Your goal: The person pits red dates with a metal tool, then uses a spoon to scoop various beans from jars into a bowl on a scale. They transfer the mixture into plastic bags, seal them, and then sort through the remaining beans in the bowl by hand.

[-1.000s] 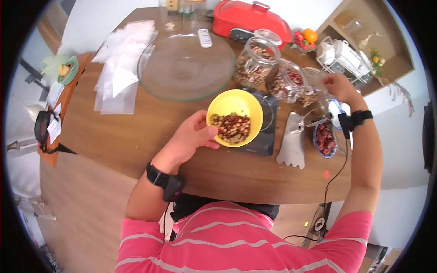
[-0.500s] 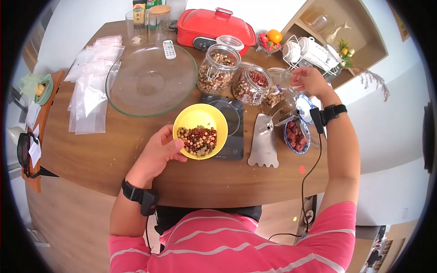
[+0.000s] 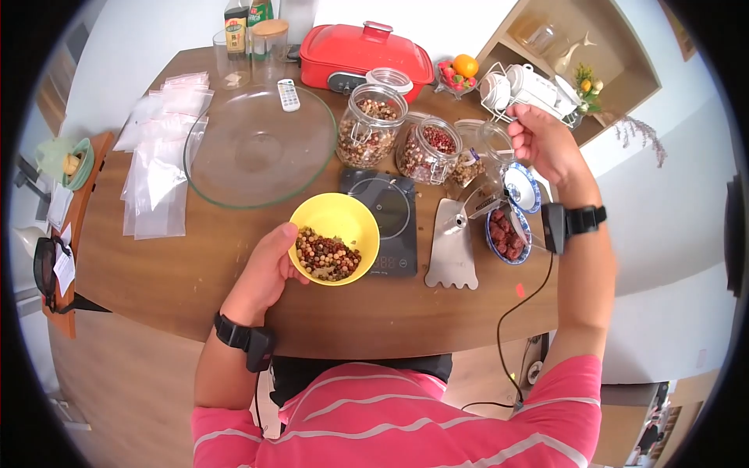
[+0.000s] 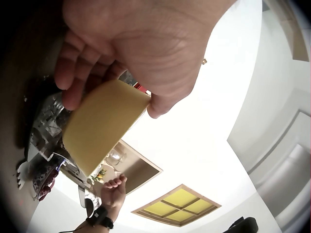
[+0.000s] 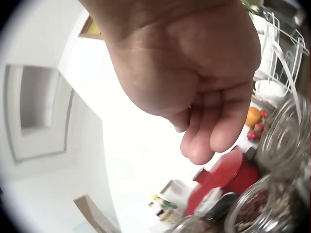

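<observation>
My left hand (image 3: 267,269) holds a yellow bowl (image 3: 335,218) low over the table's front, thumb on the rim and fingers beneath. Mixed dried beans (image 3: 328,256) lie in the bowl, red, tan and dark. In the left wrist view the bowl's outer wall (image 4: 104,124) shows between thumb and fingers. Raised at the right is my right hand (image 3: 546,144), its fingers (image 5: 200,150) loosely curled with nothing visible in them. Just left of it stands the raised glass lid (image 3: 494,142) of a small clip-top jar (image 3: 466,168).
Two larger jars of beans (image 3: 368,129) (image 3: 429,152) stand behind a black induction cooker (image 3: 381,214). A metal scraper (image 3: 452,249) and a patterned bowl of dark red pieces (image 3: 505,238) lie to the right. Leftward are a glass platter (image 3: 257,152) and plastic bags (image 3: 160,187); a red cooker (image 3: 363,58) is behind.
My right hand has come away from the small jar's lid, rising slightly to the right. My left hand has brought the yellow bowl a little nearer my body. The head view has swung right.
</observation>
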A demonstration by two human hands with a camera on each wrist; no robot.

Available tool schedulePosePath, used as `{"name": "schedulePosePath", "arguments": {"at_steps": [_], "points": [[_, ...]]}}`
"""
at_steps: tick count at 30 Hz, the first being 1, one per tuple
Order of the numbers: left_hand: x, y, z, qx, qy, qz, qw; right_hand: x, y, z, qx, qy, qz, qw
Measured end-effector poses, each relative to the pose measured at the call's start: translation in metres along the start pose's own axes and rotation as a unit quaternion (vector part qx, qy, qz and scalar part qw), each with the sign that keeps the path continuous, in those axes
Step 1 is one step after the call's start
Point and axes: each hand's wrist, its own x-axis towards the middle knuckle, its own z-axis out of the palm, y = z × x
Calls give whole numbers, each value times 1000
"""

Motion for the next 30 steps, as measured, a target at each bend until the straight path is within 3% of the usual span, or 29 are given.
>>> {"name": "schedulePosePath", "arguments": {"at_steps": [3,7,11,15,18,19,20,21,25,28,30], "points": [[3,-6,-8,9,-4,-3,1000,-28,8,42,86,-39,-26,995],[5,-6,-7,16,8,-4,1000,-72,35,111,213,-109,39,970],[6,-6,-4,10,16,7,1000,-107,86,151,238,-170,59,955],[6,-5,-7,16,-13,7,1000,-122,93,179,211,-159,90,960],[6,-3,-4,22,-6,5,1000,-105,85,193,9,-7,-28,1000],[5,-4,-3,25,-5,0,1000,-95,81,194,6,-10,-28,1000],[6,-5,-2,22,-3,2,1000,-81,77,194,-125,66,-133,981],[7,-5,-2,19,-8,1,1000,-65,73,194,-248,138,-235,930],[7,-10,-12,33,-38,5,999,-11,40,198,-278,209,-269,898],[5,-7,-11,70,-50,-12,996,27,33,192,-405,254,-345,808],[4,-5,-10,100,-63,-25,993,21,37,195,-400,252,-369,800]]}}
